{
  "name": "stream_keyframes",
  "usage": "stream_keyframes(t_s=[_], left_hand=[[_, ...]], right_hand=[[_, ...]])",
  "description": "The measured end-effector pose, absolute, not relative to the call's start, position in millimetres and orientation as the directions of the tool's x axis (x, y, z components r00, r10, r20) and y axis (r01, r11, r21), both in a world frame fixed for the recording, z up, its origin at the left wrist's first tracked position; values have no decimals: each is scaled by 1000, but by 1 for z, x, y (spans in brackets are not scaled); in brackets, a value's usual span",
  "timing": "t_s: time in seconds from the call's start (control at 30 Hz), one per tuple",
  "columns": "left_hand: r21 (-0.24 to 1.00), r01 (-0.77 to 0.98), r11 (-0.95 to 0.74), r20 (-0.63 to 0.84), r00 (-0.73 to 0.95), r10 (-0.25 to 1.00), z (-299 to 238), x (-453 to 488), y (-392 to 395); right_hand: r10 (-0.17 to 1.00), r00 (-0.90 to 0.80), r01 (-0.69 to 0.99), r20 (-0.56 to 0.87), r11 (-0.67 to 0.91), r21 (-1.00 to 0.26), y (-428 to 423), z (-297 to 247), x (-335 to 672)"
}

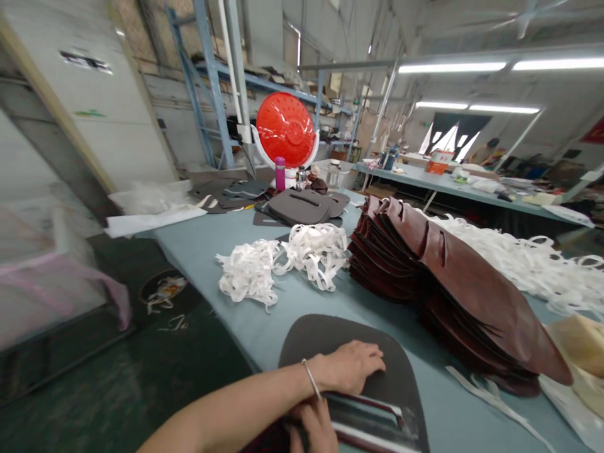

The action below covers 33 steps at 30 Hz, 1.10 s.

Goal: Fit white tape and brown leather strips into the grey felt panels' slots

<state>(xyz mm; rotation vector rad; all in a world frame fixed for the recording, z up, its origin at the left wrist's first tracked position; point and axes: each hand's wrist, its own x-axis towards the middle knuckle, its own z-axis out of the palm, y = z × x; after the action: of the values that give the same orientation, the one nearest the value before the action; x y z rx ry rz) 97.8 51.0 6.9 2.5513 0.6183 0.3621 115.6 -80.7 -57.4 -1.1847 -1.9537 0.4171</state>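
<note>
A dark grey panel [325, 330] with rounded corners lies at the near edge of the table. A slot edged in dark red [363, 402] crosses its near part, with a pale strip along it. My left hand [353, 365], with a bangle at the wrist, rests palm down on the panel, fingers stretched and slightly bent. Below that wrist is my right hand [315, 428], its fingers bent near the left end of the slot. The left forearm and the frame edge hide part of it, and what it pinches is not clear.
A stack of brown leather panels [472, 283] stands to the right. Two heaps of white strips [250, 270] lie ahead, with a larger white heap [528, 264] behind the stack. Farther back are grey panels [302, 206], a purple bottle [280, 173] and a red basin [286, 130].
</note>
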Motion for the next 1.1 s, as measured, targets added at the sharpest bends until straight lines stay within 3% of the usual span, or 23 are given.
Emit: stream_keyframes(t_s=[0.1,0.17,0.23,0.33,0.47,0.57,0.7,0.93,1.1], left_hand=[[644,256,-721,117,898,423,14,95,66],[696,264,-667,178,837,517,23,81,71],[715,323,-621,293,667,685,33,56,71],[734,459,-501,417,277,866,38,5,67],[660,684,-311,493,-82,866,27,-60,65],[486,856,-178,550,-141,823,9,-87,68],[324,945,-40,565,-159,810,-14,-94,73],[294,952,88,584,-252,772,-34,-103,87],[313,941,129,512,-281,812,-27,-119,103]], right_hand=[[855,-283,513,435,518,-684,-57,-41,117],[852,-293,477,434,524,-706,-45,-31,114],[849,-324,431,417,525,-734,-34,-21,106],[844,-381,380,377,515,-768,-9,-7,86],[842,-360,467,402,536,-704,52,-1,50],[854,-291,610,431,513,-604,106,-7,23],[857,-298,648,419,505,-571,147,-11,-2],[895,-286,715,341,437,-546,112,-8,47],[964,-145,778,223,251,-577,59,-4,160]])
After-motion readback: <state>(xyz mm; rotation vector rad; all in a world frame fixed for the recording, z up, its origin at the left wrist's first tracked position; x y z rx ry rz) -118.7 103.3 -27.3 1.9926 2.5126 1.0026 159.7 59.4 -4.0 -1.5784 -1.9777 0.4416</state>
